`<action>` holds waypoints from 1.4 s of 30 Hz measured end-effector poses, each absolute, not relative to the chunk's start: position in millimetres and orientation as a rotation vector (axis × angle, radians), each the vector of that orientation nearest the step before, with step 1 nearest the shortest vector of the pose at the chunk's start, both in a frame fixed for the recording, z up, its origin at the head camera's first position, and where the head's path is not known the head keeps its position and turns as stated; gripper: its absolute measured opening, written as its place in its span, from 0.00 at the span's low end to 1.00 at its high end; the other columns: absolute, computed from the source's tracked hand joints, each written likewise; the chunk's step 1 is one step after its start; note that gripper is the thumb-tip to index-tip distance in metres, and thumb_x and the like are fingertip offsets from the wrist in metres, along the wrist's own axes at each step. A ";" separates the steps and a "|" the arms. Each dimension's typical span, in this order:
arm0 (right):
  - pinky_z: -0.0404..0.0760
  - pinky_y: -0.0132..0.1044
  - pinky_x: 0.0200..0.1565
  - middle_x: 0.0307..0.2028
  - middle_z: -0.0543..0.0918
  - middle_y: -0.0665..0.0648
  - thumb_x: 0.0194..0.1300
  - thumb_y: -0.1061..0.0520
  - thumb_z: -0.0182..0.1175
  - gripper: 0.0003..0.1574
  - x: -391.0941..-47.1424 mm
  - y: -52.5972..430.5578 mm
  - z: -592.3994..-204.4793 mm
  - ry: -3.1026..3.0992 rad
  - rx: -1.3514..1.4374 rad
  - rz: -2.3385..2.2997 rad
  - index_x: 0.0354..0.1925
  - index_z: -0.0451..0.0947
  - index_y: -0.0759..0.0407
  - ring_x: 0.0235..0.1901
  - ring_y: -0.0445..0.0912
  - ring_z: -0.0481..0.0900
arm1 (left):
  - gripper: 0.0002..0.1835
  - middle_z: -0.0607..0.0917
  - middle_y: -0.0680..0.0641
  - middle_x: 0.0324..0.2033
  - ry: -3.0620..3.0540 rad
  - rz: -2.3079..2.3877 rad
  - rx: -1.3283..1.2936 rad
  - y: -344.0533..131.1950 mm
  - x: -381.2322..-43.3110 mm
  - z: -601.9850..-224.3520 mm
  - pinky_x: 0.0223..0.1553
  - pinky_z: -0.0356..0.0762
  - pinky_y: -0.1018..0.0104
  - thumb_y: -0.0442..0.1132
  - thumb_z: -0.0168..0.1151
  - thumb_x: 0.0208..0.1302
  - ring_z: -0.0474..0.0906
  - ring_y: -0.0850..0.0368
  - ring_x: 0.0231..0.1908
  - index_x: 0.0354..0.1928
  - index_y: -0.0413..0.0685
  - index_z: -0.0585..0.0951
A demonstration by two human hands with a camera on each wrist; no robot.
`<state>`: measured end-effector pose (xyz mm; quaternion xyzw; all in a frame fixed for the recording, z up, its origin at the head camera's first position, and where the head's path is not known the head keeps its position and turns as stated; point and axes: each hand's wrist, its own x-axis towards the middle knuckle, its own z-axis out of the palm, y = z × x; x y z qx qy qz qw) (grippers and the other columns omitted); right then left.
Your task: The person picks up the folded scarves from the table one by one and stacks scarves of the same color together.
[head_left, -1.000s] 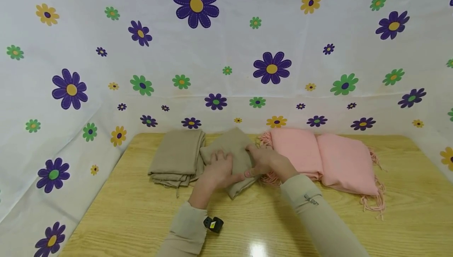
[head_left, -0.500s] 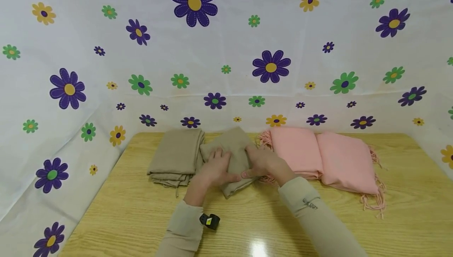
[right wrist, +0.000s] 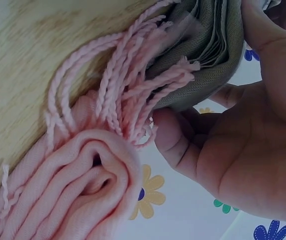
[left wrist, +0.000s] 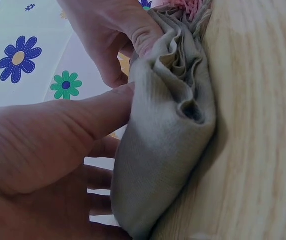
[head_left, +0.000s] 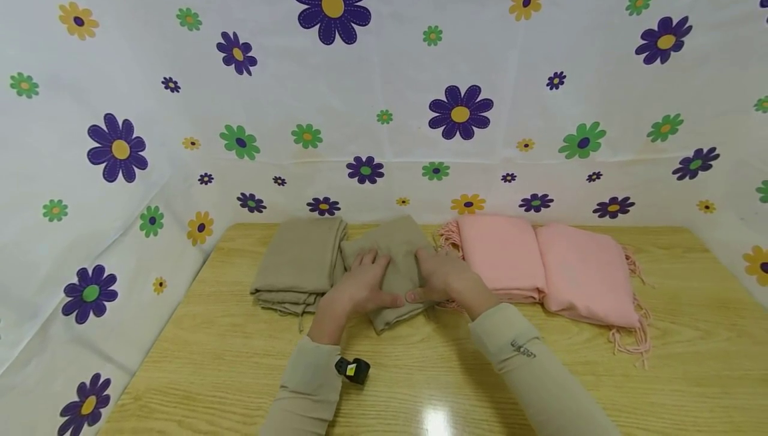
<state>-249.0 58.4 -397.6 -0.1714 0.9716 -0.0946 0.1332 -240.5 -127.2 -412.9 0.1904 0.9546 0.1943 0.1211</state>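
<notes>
A folded beige cloth (head_left: 399,253) lies at an angle in the middle of the table, its layered edge showing in the left wrist view. My left hand (head_left: 359,287) rests on its left part with fingers extended, the thumb on its near side. On its right part rests my right hand (head_left: 451,280), thumb toward the left thumb. In the right wrist view, fingertips (right wrist: 170,137) of the right hand bend at the cloth's edge, beside pink tassels (right wrist: 120,85). The two thumbs nearly meet in the head view.
Left of the middle cloth lies another folded beige cloth (head_left: 300,256). Two folded pink fringed scarves (head_left: 503,256) lie side by side on the right. The wooden table (head_left: 198,356) ends at a white flowered backdrop (head_left: 384,56). A black device (head_left: 353,370) sits at the left wrist.
Both hands stay on the middle beige cloth and have shifted slightly left. The near corner of that cloth has moved a little left; the other folded cloths keep their places.
</notes>
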 end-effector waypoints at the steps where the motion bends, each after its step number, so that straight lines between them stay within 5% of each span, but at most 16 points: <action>1: 0.70 0.58 0.61 0.60 0.76 0.66 0.57 0.34 0.69 0.52 -248.9 58.2 -397.8 2.818 -0.498 -0.276 0.66 0.65 0.64 0.61 0.68 0.70 | 0.47 0.54 0.30 0.74 2.788 0.565 0.557 -127.2 -240.7 -412.9 0.69 0.54 0.38 0.54 0.70 0.61 0.44 0.34 0.75 0.74 0.38 0.61; 27: 0.68 0.57 0.62 0.62 0.75 0.67 0.58 0.34 0.68 0.53 -247.3 57.9 -400.1 2.808 -0.538 -0.275 0.67 0.62 0.65 0.61 0.67 0.71 | 0.46 0.51 0.31 0.75 2.778 0.558 0.468 -122.4 -236.2 -408.9 0.68 0.55 0.37 0.52 0.70 0.62 0.43 0.34 0.75 0.74 0.39 0.60; 42: 0.76 0.53 0.55 0.53 0.79 0.66 0.58 0.33 0.68 0.51 -243.9 55.5 -400.5 2.818 -0.522 -0.266 0.64 0.64 0.65 0.56 0.63 0.76 | 0.47 0.53 0.32 0.75 2.772 0.595 0.516 -128.5 -238.7 -408.8 0.70 0.53 0.39 0.51 0.72 0.60 0.45 0.34 0.75 0.74 0.39 0.61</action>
